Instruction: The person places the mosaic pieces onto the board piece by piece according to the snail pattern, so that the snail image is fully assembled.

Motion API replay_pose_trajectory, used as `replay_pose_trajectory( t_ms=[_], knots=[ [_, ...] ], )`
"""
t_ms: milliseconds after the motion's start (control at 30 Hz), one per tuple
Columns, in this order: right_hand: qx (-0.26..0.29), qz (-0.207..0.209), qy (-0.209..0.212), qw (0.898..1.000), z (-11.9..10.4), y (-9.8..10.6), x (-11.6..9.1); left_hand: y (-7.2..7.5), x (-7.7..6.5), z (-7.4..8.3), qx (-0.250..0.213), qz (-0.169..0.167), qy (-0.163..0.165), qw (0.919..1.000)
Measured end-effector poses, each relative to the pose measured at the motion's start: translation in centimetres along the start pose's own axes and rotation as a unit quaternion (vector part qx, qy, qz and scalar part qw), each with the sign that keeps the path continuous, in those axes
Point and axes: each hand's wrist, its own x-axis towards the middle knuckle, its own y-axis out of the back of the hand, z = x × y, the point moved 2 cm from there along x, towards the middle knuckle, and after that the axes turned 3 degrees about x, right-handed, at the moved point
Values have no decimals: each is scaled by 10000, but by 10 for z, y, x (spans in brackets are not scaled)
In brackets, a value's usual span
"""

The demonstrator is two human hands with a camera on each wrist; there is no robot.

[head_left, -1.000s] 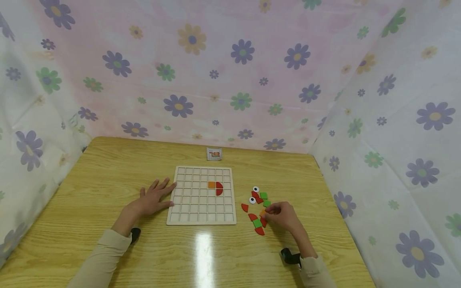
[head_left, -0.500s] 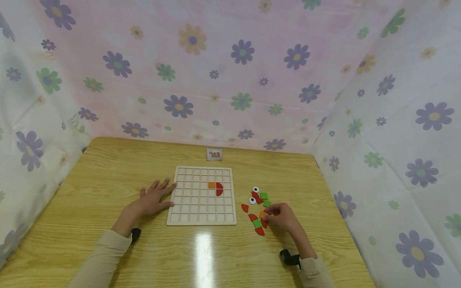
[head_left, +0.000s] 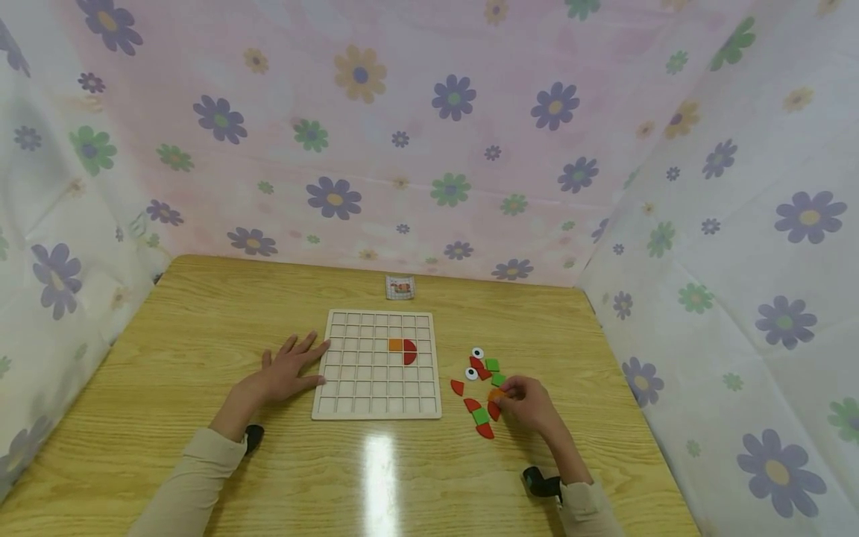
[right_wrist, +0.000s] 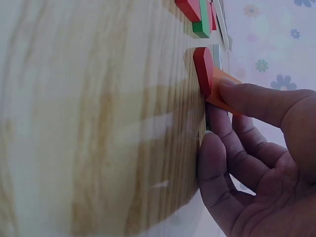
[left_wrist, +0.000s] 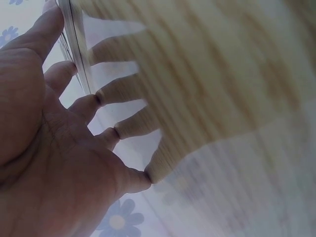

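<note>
My left hand (head_left: 285,373) lies with fingers spread on the table, its thumb and index fingertip at the left edge of a wooden grid board (head_left: 354,377). In the left wrist view the palm (left_wrist: 54,148) and straight fingers show beside that board edge. My right hand (head_left: 530,405) pinches an orange square piece (head_left: 495,396) between thumb and fingers. The right wrist view has this orange piece (right_wrist: 217,98) tilted, close behind a red quarter-round piece (right_wrist: 203,69) on the table. An orange square (head_left: 395,344) and two red quarter-rounds (head_left: 409,352) sit in the board's cells.
Right of the board lie several loose pieces: red quarter-rounds (head_left: 457,388), green squares (head_left: 481,416) and two white eye discs (head_left: 471,374). A small picture card (head_left: 400,288) lies behind the board. Flowered cloth (head_left: 389,149) surrounds the wooden table (head_left: 268,477).
The orange square in my right hand has shifted slightly right and tipped up from among the loose pieces. My left hand stays at the board's edge.
</note>
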Motion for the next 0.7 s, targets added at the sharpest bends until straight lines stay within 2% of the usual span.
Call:
replay_pose_trajectory(
  t_ms=[167, 367, 500, 700],
  knots=[
    [224, 85, 26, 9997, 1, 1, 1, -1, 2, -2, 78, -19, 25, 10000],
    [383, 495, 23, 9980, -1, -3, 8, -2, 3, -4, 131, 1, 27, 9999],
    [650, 710, 97, 9953, -8, -8, 12, -2, 2, -2, 92, -24, 34, 9999],
    [1314, 734, 269, 9882, -21, -17, 13, 0, 1, 0, 89, -26, 34, 10000]
  ],
)
